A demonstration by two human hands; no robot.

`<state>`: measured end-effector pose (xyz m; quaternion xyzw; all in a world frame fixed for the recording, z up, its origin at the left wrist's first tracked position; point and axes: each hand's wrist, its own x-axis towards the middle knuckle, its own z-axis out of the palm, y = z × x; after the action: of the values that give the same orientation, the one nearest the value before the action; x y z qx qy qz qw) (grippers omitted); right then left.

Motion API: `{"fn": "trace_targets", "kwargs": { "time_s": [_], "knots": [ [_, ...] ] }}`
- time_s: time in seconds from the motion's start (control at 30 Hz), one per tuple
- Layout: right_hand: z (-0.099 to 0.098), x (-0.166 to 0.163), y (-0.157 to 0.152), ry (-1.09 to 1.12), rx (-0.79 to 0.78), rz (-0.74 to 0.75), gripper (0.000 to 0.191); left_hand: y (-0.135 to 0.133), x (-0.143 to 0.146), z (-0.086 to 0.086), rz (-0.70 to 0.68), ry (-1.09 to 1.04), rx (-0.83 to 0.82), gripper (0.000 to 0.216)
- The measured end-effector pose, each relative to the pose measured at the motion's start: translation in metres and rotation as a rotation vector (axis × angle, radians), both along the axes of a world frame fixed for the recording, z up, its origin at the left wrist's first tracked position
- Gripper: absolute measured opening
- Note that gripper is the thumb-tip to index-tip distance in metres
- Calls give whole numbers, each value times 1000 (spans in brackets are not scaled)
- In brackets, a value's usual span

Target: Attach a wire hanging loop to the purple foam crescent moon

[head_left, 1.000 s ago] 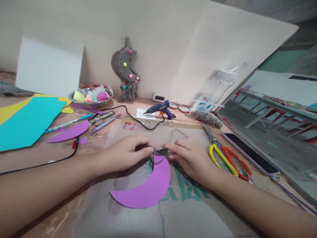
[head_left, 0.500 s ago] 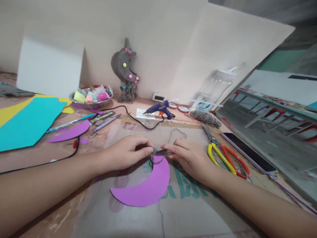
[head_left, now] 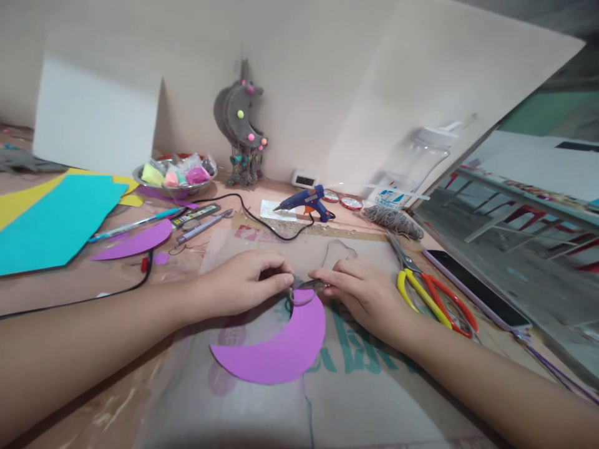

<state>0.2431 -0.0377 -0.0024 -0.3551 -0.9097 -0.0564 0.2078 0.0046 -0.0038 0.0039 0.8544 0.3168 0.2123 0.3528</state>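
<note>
A purple crescent cutout (head_left: 285, 349) lies in front of me, its upper tip between my hands. Grey yarn (head_left: 303, 300) loops around that tip, and a thin strand curves up behind my right hand. My left hand (head_left: 255, 280) is closed in a pinch at the yarn-covered tip. With thumb and fingertips together, my right hand (head_left: 360, 288) grips the yarn just to the right of it. The exact spot where the fingers meet is small and partly hidden.
Cardboard (head_left: 262, 418) lies under the work. Scissors (head_left: 428, 293), a phone (head_left: 477, 290) and a grey yarn bundle (head_left: 393, 222) are at right. Behind sit a blue glue gun (head_left: 304, 201), a decorated grey moon (head_left: 241, 115) and a bowl of clay (head_left: 175, 181). Turquoise sheets (head_left: 60, 224) lie left.
The whole view has shifted slightly, so things on the table appear a little higher and further right. Both hands keep their pinch at the crescent's tip.
</note>
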Motion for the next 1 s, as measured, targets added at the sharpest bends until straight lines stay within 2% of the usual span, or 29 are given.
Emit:
{"fn": "trace_targets", "kwargs": {
  "time_s": [0.17,1.0],
  "knots": [
    [-1,3,-1,-10,-36,-10,28,1,0,-2,-1,-10,6,18],
    [0,-1,3,-5,46,18,23,2,0,-3,-23,13,23,17]
  ]
}}
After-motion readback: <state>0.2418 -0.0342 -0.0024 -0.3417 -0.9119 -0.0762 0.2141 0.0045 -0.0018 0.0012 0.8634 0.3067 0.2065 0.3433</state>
